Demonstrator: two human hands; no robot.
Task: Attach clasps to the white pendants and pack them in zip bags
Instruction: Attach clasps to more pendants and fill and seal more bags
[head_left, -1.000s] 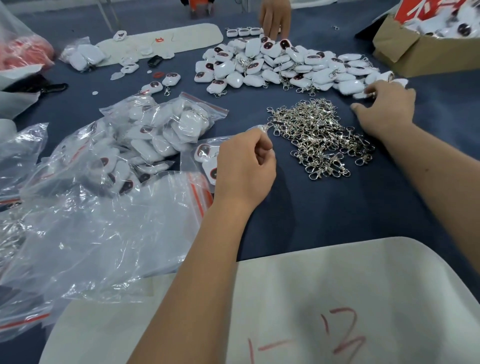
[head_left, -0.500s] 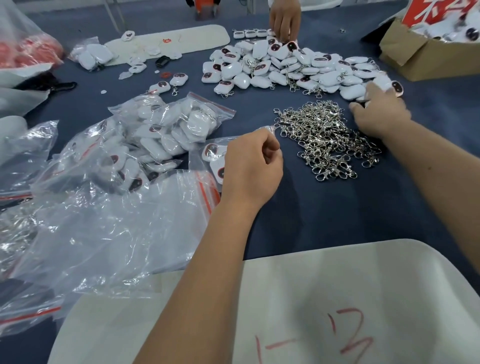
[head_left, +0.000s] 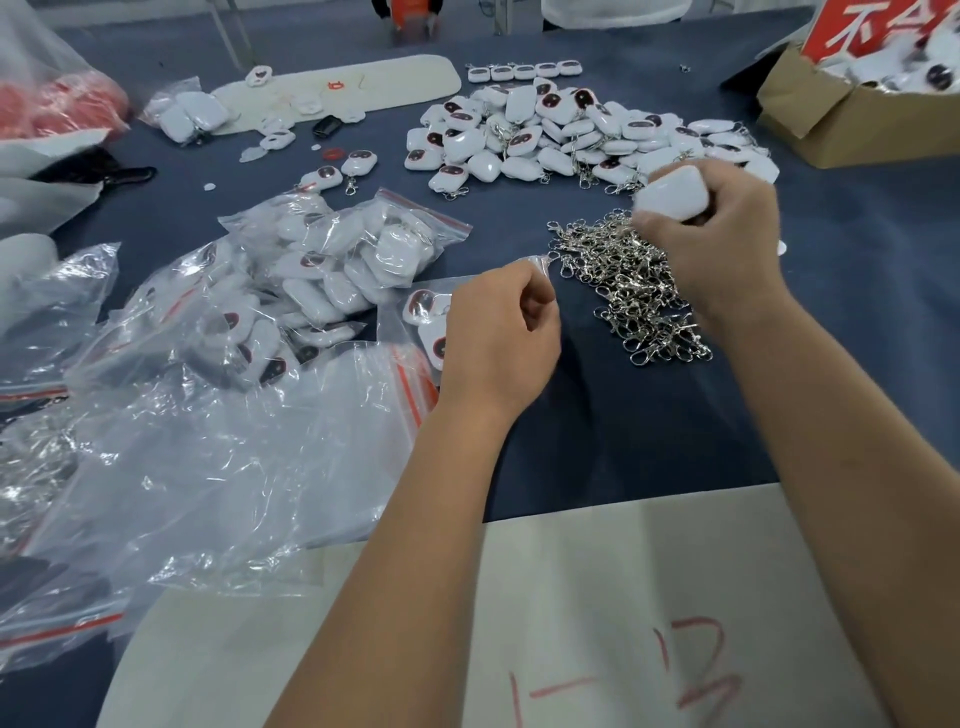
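The right hand (head_left: 724, 244) is motion-blurred and covers part of the white rounded plastic pendant (head_left: 672, 196) it grips. The brown cardboard box (head_left: 831, 124) runs off the right edge. The left hand's fingers (head_left: 540, 301) curl inward, hiding their tips.

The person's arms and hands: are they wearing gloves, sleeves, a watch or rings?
Nothing that shows. The left hand and right hand are both bare, with no gloves. Both forearms are uncovered right down to the bottom edge of the picture, so no sleeve shows. No watch, bracelet or ring is visible; the right hand is slightly blurred.
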